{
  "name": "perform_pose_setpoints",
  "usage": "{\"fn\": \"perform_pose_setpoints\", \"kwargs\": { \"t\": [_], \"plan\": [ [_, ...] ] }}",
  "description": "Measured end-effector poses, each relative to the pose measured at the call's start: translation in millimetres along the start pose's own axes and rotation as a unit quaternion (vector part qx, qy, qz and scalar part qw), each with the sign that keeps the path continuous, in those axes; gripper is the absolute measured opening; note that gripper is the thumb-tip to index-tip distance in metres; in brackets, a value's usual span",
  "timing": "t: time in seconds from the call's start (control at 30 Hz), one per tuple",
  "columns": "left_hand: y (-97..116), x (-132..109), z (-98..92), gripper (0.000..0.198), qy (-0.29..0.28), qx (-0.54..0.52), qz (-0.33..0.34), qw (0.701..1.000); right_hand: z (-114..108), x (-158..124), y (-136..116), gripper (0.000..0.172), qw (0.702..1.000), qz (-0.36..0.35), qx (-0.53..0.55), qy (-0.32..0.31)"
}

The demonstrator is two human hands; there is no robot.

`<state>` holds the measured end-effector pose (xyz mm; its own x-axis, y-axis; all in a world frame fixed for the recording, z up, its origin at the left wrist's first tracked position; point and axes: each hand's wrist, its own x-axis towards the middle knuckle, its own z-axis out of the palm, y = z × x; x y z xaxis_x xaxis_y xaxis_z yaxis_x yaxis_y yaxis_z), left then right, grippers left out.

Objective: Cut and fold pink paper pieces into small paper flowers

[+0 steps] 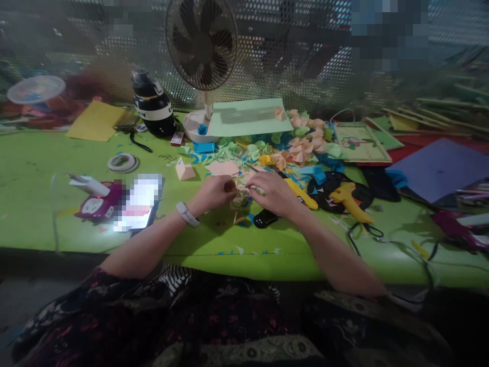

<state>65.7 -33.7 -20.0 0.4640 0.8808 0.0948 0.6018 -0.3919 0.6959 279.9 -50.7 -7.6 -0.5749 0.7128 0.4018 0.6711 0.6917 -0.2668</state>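
Paper piece (241,188): small and pale, between the two hands near the middle of my view; blur hides its outline.
Left hand (216,193): at its nine o'clock, fingertips curled together; I cannot tell whether they pinch it.
Right hand (275,192): at its three o'clock, fingers bent toward the thumb; what they grip, I cannot tell.
Handwork: I judge it fingertip shaping of paper; the next move calls for a light, steady pinch from both sides.
Paper flowers (304,147): peach, heaped at one o'clock.
Hot glue gun (346,196): yellow, at three o'clock, beyond the right hand.
Smartphone (142,204): lit, at nine o'clock.
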Motion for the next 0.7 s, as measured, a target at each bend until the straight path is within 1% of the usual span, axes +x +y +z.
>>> {"fn": "perform_pose_setpoints", "kwargs": {
  "t": [0.1, 0.17, 0.23, 0.3, 0.4, 0.47, 0.57, 0.7],
  "plan": [
    [-2.2, 0.4, -1.4, 0.007, 0.007, -0.055, -0.011, 0.998, -1.0, 0.2, 0.2, 0.016, 1.000, 0.004, 0.007, 0.013],
    [-2.0, 1.1, -1.8, 0.010, 0.013, -0.127, -0.029, 0.991, -2.2, 0.4, -0.4, 0.015, 1.000, 0.010, 0.012, 0.024],
    [0.0, 1.6, -2.3, 0.017, 0.015, -0.221, -0.045, 0.974, -4.1, 0.7, -2.4, 0.013, 0.998, 0.025, 0.025, 0.042],
    [3.5, 1.7, -2.8, 0.026, 0.015, -0.312, -0.051, 0.949, -6.8, 1.3, -5.7, 0.011, 0.995, 0.051, 0.052, 0.067],
    [9.1, 0.6, -2.5, 0.035, 0.024, -0.402, -0.041, 0.914, -10.9, 2.7, -11.3, 0.018, 0.984, 0.090, 0.121, 0.093],
    [12.4, -0.8, -1.0, 0.036, 0.027, -0.432, -0.032, 0.901, -12.3, 3.4, -14.0, 0.020, 0.976, 0.101, 0.168, 0.099],
    [16.7, -3.4, 2.1, 0.037, 0.015, -0.456, -0.027, 0.890, -11.5, 3.8, -15.5, 0.019, 0.966, 0.105, 0.211, 0.110],
    [21.4, -5.7, 2.9, 0.039, 0.005, -0.453, -0.027, 0.891, -8.6, 3.7, -14.2, 0.022, 0.956, 0.131, 0.239, 0.108]
  ]
}}
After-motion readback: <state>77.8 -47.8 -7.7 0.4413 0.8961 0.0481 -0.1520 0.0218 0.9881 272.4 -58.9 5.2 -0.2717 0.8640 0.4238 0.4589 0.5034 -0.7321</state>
